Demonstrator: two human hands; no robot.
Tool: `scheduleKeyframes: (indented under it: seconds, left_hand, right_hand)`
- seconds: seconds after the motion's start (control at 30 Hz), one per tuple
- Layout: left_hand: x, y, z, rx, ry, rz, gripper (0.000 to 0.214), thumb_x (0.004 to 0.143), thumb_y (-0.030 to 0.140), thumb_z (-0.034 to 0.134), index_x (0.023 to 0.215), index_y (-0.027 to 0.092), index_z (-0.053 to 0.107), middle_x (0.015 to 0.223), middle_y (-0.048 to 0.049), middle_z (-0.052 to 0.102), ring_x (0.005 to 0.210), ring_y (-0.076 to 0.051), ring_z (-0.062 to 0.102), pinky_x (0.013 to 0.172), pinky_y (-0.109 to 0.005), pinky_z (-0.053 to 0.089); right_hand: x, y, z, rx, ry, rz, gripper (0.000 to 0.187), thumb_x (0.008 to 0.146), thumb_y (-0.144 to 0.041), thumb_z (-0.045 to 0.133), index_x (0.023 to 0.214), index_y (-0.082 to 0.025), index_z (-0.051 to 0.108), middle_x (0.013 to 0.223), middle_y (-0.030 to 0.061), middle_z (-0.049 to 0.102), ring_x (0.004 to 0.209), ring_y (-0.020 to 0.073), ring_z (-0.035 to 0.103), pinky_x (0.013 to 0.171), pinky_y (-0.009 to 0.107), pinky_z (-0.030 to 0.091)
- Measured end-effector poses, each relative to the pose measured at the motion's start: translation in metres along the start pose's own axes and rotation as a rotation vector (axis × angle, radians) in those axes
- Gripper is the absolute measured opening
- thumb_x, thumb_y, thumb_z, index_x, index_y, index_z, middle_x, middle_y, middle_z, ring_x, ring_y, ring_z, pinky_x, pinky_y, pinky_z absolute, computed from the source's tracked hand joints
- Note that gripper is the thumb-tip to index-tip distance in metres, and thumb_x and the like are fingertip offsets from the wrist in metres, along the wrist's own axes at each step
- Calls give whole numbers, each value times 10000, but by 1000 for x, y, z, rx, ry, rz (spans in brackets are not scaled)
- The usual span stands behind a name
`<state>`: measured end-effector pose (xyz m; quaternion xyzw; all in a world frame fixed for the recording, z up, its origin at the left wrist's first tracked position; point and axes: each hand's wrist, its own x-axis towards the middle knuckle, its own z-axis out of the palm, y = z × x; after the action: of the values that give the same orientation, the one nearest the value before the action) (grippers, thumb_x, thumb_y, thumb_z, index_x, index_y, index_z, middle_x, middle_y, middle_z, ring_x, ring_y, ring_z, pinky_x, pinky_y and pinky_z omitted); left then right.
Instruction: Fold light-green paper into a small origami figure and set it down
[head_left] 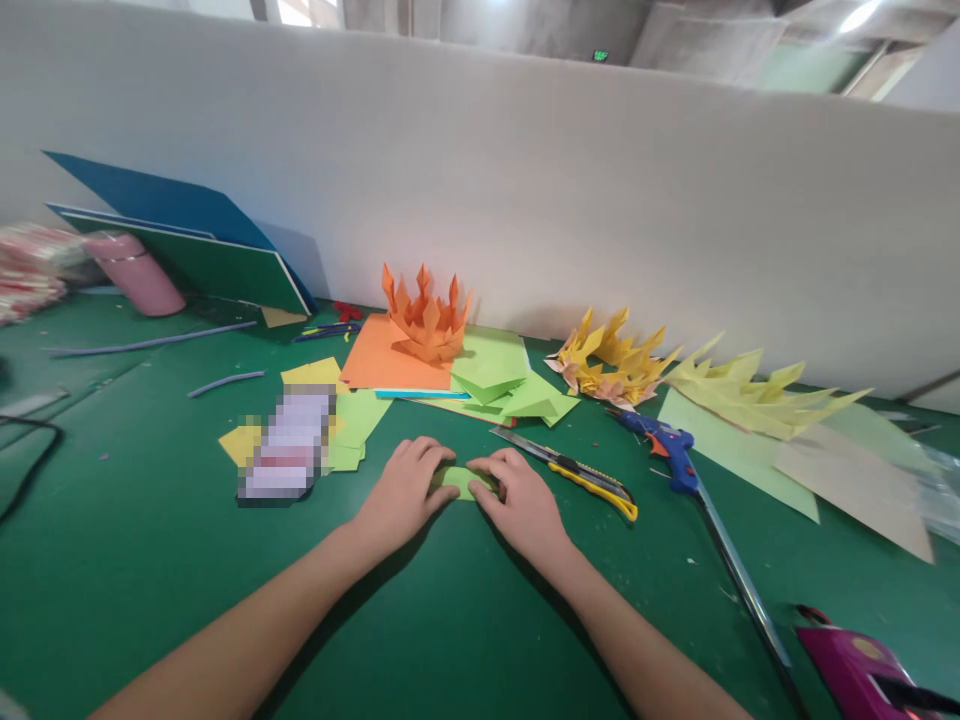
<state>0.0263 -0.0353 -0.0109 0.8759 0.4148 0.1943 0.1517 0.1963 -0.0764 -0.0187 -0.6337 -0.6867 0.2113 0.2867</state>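
Observation:
A small light-green folded paper [459, 481] lies on the green table [150, 560] in front of me. My left hand [405, 492] presses on its left end with curled fingers. My right hand [521, 500] holds its right end the same way. Most of the paper is hidden under my fingers. Just behind it lie more folded light-green pieces [510, 385] and an orange paper crown [425, 320] on an orange sheet [382, 360].
A yellow utility knife [577, 470] lies right of my right hand, and a blue glue gun [667, 448] further right. Yellow paper crowns [615, 360] and loose sheets [795, 450] sit at the right. Yellow and green scraps [352, 420], a pink cylinder [139, 275] and boards [202, 260] stand left. A white wall [525, 190] closes the back.

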Motion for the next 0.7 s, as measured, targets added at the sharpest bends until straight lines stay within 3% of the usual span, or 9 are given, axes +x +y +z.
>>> scheduleKeyframes:
  seconds: [0.17,0.37,0.6,0.7]
  left_hand:
    - [1,-1,2,-25,-25,18,160,792,203,616,939,160,570,941,-52,570,869,-213,516,786,-368,435]
    - [1,3,3,-144,1,39,149,792,109,587,907,166,512,916,-36,572,859,-190,515,757,-330,442]
    - [2,-2,2,-79,21,143,44,785,185,631,789,164,593,887,-40,605,865,-197,536,799,-360,438]
    - [2,-3,2,-86,7,156,59,810,190,596,763,160,616,840,-39,615,829,-182,560,776,-338,445]
  right_hand:
    - [1,-6,5,-59,35,16,149,788,-189,538,918,-196,611,948,39,578,837,182,570,723,292,424]
    - [-1,-2,10,-7,122,-51,129,775,-147,507,864,-204,580,889,29,609,817,182,568,714,285,420]
    - [0,2,11,-29,157,-106,174,815,-143,483,916,-204,610,859,35,629,792,180,582,696,277,423]
    - [-1,3,12,-77,164,-165,167,848,-148,467,827,-204,624,838,37,623,803,176,583,699,268,418]
